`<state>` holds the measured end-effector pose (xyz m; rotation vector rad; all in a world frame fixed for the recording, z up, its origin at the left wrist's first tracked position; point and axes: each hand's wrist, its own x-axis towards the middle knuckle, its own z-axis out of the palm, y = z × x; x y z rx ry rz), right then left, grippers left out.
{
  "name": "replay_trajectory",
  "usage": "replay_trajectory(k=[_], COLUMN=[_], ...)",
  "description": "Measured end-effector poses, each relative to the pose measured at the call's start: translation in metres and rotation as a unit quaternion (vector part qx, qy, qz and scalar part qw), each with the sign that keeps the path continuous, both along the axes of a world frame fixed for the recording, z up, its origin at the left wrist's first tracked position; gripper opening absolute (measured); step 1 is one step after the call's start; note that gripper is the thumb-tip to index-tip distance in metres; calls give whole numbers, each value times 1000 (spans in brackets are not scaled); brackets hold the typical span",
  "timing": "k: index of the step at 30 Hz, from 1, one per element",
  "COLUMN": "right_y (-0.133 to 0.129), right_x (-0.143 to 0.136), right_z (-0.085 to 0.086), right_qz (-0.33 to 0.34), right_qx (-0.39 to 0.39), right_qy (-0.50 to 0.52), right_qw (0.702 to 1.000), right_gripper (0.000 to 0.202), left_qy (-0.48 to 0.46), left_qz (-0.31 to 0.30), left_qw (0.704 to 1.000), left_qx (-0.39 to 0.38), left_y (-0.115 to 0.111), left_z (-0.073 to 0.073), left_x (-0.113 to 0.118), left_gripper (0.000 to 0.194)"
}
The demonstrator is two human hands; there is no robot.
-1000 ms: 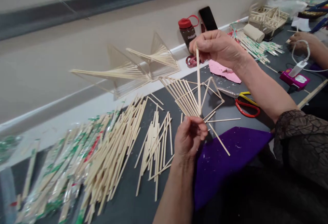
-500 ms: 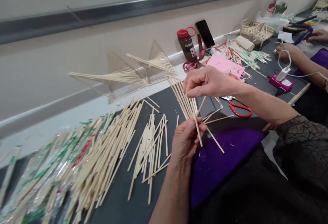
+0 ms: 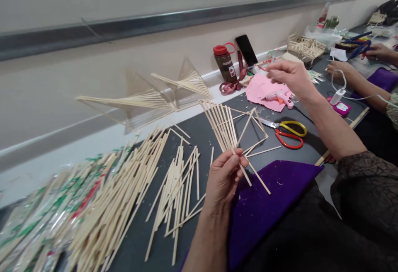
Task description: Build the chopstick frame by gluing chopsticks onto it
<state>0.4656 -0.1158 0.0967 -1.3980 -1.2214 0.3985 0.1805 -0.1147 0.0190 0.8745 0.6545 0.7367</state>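
My left hand (image 3: 228, 172) pinches the narrow end of a fan-shaped frame of wooden sticks (image 3: 221, 127). Two stick ends poke out below the fingers, over the purple cloth. Behind the fan, more joined sticks (image 3: 264, 137) make an angular frame. My right hand (image 3: 287, 77) is in the air, apart from the frame, fingers loosely stretched and nothing visible in them. Under it lies a pink sheet (image 3: 259, 91) with a pink glue gun (image 3: 278, 97) on it. Scissors with red and yellow handles (image 3: 289, 134) lie beside the frame.
Loose sticks (image 3: 177, 189) and a large pile of wrapped and bare ones (image 3: 118, 205) cover the left. A finished stick model (image 3: 130, 101) leans against the wall. A bottle (image 3: 226, 66) and phone (image 3: 246, 51) stand behind. A co-worker's hands (image 3: 343, 72) are at right.
My right hand has left the sticks and moved up and right, its fingers loosening, uncovering the glue gun and scissors. My left hand still grips the frame. The view has shifted slightly.
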Motion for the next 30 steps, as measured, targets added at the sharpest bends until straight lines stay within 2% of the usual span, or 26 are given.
replay_trajectory(k=[2, 4, 7, 9, 11, 13, 18, 20, 25, 27, 28, 30], right_y=[-6, -14, -24, -28, -29, -28, -18, -13, -3, -5, -6, -9], right_x=[28, 40, 29, 13, -1, -12, -28, -34, -39, -30, -22, 0], right_z=[-23, -47, -73, -80, -80, -77, -75, -78, -82, -78, -75, -70], right_qz=[-62, -78, 13, 82, 132, 159, 198, 207, 228, 210, 176, 45], right_qx=[-52, -102, -159, -196, -226, -241, -255, -256, -237, -227, -221, -222], right_qy=[61, 68, 52, 14, -46, -117, -288, -312, -297, -274, -264, -263], right_qw=[995, 989, 986, 977, 964, 950, 901, 891, 896, 911, 922, 938], right_gripper=[13, 12, 18, 31, 43, 43, 15, 14, 18, 20, 22, 25], left_qy=[-1, -8, -27, -35, -33, -28, -29, -22, 4, 12, 13, 14], left_qz=[3, 19, 57, 83, 103, 110, 86, 75, 63, 60, 58, 53], left_qw=[1000, 1000, 998, 996, 994, 993, 996, 997, 998, 998, 998, 998], left_qx=[-5, -6, 3, 7, 4, 0, -2, -6, -19, -23, -26, -32], left_y=[-1, 0, 7, 13, 19, 22, 18, 15, 8, 7, 7, 6], left_z=[2, 5, 4, 1, -4, -8, -10, -9, -5, -5, -5, -6], left_x=[0, -1, -4, -6, -7, -7, -5, -3, 0, 1, 1, 2], left_gripper=[32, 33, 31, 28, 25, 23, 25, 28, 32, 32, 33, 35])
